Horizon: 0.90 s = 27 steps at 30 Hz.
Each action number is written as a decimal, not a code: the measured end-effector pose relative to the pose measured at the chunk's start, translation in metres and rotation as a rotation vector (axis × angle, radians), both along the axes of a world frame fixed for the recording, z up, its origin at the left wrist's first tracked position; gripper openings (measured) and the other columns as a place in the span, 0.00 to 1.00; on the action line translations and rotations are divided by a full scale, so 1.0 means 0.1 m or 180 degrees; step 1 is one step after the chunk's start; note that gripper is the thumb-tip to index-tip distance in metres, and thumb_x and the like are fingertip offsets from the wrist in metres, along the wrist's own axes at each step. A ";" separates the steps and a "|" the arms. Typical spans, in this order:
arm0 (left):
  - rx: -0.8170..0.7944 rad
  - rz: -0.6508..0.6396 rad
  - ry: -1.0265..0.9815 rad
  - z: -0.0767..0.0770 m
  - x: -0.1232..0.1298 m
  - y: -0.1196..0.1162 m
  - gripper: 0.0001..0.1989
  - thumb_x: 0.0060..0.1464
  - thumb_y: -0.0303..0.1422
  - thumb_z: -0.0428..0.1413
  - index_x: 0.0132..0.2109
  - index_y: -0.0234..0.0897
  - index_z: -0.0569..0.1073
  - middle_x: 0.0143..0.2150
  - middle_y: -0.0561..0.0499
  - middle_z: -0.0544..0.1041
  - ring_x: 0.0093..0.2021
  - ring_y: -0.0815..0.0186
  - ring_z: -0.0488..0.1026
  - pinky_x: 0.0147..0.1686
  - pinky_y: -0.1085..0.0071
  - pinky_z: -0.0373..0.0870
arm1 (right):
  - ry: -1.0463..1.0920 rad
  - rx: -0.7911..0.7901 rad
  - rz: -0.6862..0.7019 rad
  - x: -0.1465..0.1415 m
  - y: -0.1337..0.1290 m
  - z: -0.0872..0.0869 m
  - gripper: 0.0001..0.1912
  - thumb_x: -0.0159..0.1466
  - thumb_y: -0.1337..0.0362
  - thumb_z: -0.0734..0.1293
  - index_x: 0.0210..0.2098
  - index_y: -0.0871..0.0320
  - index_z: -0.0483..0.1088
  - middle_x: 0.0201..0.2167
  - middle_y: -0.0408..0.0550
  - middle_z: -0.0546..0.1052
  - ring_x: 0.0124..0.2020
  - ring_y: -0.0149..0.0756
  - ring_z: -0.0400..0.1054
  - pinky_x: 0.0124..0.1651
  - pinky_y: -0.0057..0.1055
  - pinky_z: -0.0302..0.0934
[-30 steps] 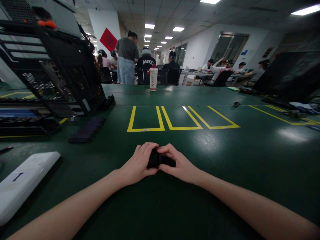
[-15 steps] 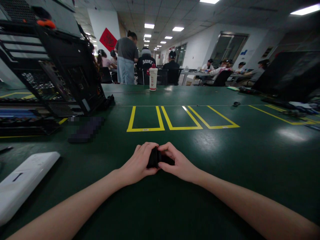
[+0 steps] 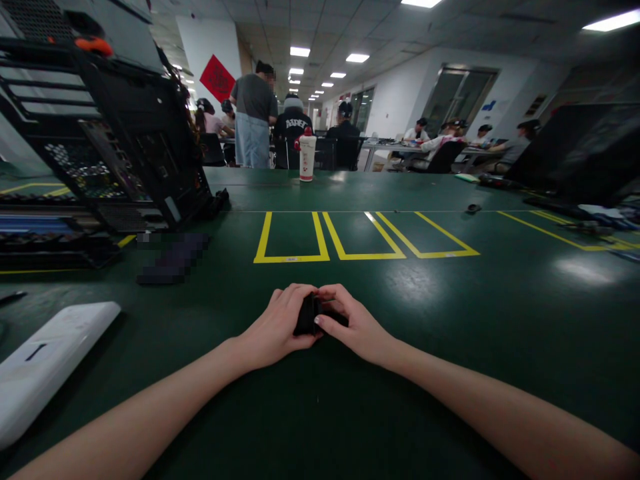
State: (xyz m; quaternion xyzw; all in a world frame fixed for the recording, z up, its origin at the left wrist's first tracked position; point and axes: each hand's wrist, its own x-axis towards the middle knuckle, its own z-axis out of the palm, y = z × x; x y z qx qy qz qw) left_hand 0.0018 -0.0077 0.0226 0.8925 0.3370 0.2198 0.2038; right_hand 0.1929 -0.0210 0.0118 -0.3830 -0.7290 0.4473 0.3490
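Both hands meet over a small black box-like object (image 3: 305,316) at the middle of the dark green table (image 3: 320,407). My left hand (image 3: 274,328) wraps round its left side, thumb along the near edge and fingers over the far edge. From the right, my right hand (image 3: 356,328) grips the same object, its thumb pressed on the near right part and its fingers curled behind. Much of the object is hidden by the fingers, so its exact kind does not show.
Yellow tape outlines (image 3: 367,256) lie beyond the hands. An open computer case (image 3: 145,153) stands at left, near a blurred dark flat item (image 3: 173,260) and a white device (image 3: 55,363). A white cup (image 3: 307,159) is farther back; a dark monitor (image 3: 575,153) is at right. People sit behind.
My right thumb has shifted slightly up on the black object. My left hand keeps nearly the same place and grip.
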 end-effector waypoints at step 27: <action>0.0005 0.0030 -0.0010 -0.03 -0.01 0.00 0.29 0.49 0.27 0.58 0.54 0.42 0.54 0.51 0.44 0.64 0.47 0.54 0.66 0.41 0.58 0.66 | -0.0276 0.0511 0.0098 0.05 -0.03 0.02 0.18 0.58 0.70 0.65 0.46 0.54 0.60 0.45 0.47 0.66 0.45 0.37 0.64 0.49 0.40 0.63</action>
